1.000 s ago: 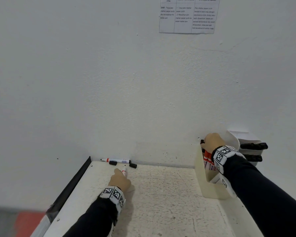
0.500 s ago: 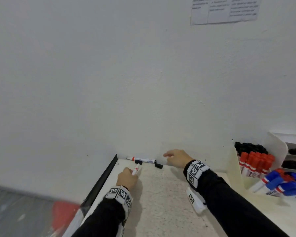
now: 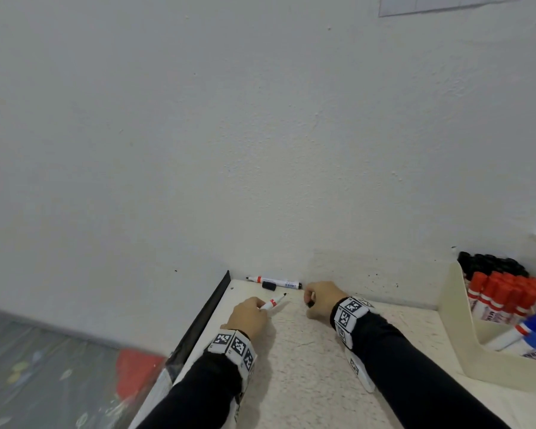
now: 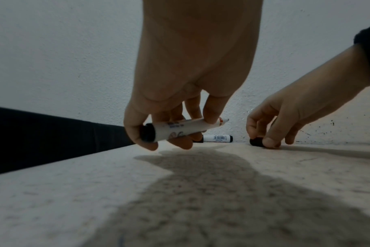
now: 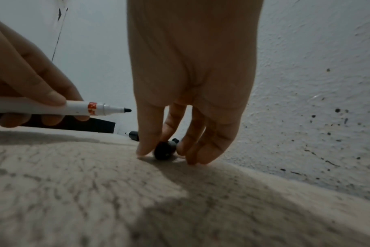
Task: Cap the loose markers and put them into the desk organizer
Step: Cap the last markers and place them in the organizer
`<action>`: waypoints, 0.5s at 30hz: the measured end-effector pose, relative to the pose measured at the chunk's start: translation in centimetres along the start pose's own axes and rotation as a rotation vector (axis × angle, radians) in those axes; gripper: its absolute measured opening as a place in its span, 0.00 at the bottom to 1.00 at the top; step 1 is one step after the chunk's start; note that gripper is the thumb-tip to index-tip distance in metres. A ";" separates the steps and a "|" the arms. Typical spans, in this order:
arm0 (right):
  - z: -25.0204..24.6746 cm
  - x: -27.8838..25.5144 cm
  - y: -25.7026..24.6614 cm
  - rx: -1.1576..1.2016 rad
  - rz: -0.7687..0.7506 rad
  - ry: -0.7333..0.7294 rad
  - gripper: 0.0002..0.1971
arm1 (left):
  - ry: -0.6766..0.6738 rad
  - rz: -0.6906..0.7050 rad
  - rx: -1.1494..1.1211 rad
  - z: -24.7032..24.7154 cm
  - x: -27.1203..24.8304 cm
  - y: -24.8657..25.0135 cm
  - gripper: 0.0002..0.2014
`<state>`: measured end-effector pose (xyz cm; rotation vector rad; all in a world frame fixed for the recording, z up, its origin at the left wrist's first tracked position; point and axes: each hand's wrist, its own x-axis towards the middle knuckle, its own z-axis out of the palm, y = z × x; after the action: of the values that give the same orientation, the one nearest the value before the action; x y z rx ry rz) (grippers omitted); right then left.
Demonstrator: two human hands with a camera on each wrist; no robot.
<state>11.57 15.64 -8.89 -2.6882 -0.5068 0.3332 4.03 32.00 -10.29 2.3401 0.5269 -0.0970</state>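
At lower centre of the frame, an uncapped marker is gripped by the left hand, its black tip pointed toward the upper right. Just to its right, a black cap is pinched by the right hand on the speckled table. Behind them, a second uncapped marker is laid along the wall, another black cap just beside it. At the right edge, a cream desk organizer is filled with black, red and blue markers.
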 end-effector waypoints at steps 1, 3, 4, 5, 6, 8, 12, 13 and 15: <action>0.2 0.1 0.1 -0.003 -0.001 -0.023 0.09 | -0.003 -0.001 0.009 0.1 -0.1 0.0 0.14; 0.3 0.1 0.3 0.012 -0.015 -0.041 0.09 | -0.003 0.011 0.029 0.2 -0.1 0.0 0.14; 0.2 0.1 0.3 0.037 -0.012 -0.019 0.07 | 0.001 0.017 0.042 0.2 -0.1 0.0 0.14; 0.1 0.1 0.2 0.083 -0.001 0.018 0.05 | 0.007 0.016 0.055 0.3 -0.2 0.0 0.14; 0.0 0.1 0.2 0.145 0.016 0.060 0.07 | 0.016 0.015 0.063 0.4 -0.3 0.0 0.14; -0.2 0.1 0.2 0.262 0.026 0.105 0.08 | 0.028 0.022 0.058 0.5 -0.4 0.0 0.14; -0.7 -0.2 0.1 0.312 -0.066 0.056 0.10 | 0.049 0.085 0.080 0.8 -1.0 0.3 0.13; -0.8 -0.3 0.1 0.312 -0.088 0.051 0.11 | 0.049 0.104 0.091 0.8 -1.2 0.4 0.13; -0.9 -0.5 0.3 0.321 -0.110 0.043 0.12 | 0.054 0.130 0.110 0.9 -1.4 0.6 0.13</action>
<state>11.42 14.89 -8.14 -2.3428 -0.5356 0.2966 3.08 30.52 -10.32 2.4834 0.4036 -0.0015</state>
